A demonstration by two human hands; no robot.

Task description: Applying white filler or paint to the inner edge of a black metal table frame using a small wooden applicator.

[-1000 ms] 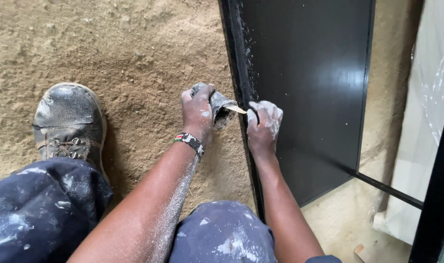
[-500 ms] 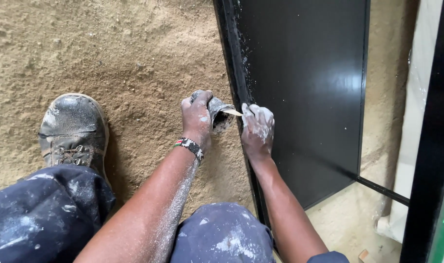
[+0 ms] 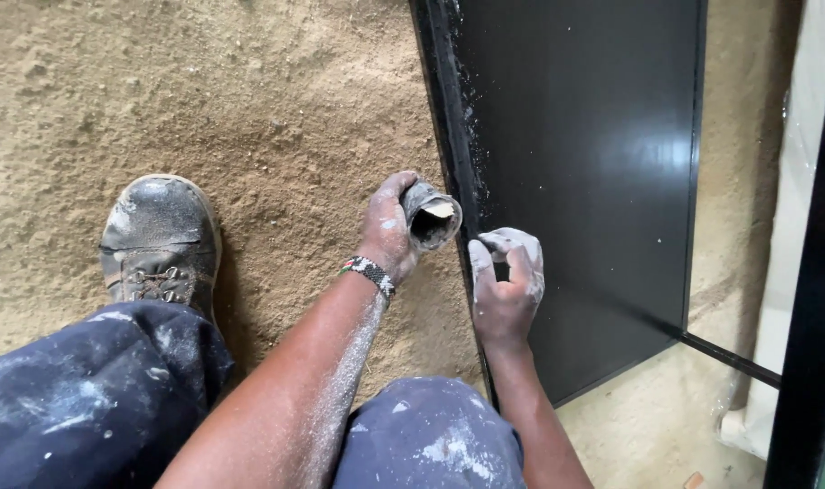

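White filler is speckling the far stretch of the black frame edge (image 3: pixel 450 109), while the near stretch is looking bare, so the work is seeming partway along. The left hand (image 3: pixel 387 231) is grasping a small tin (image 3: pixel 432 215) near it; the right hand (image 3: pixel 505 285), fingers curled, is pressing against the edge.

The left hand (image 3: pixel 390 231) holds a small can (image 3: pixel 432 217) just left of the panel's edge (image 3: pixel 457 181). The right hand (image 3: pixel 507 281) is on the panel (image 3: pixel 593 163), right of the can. A boot (image 3: pixel 162 240) stands far left on the sand (image 3: pixel 249 109).
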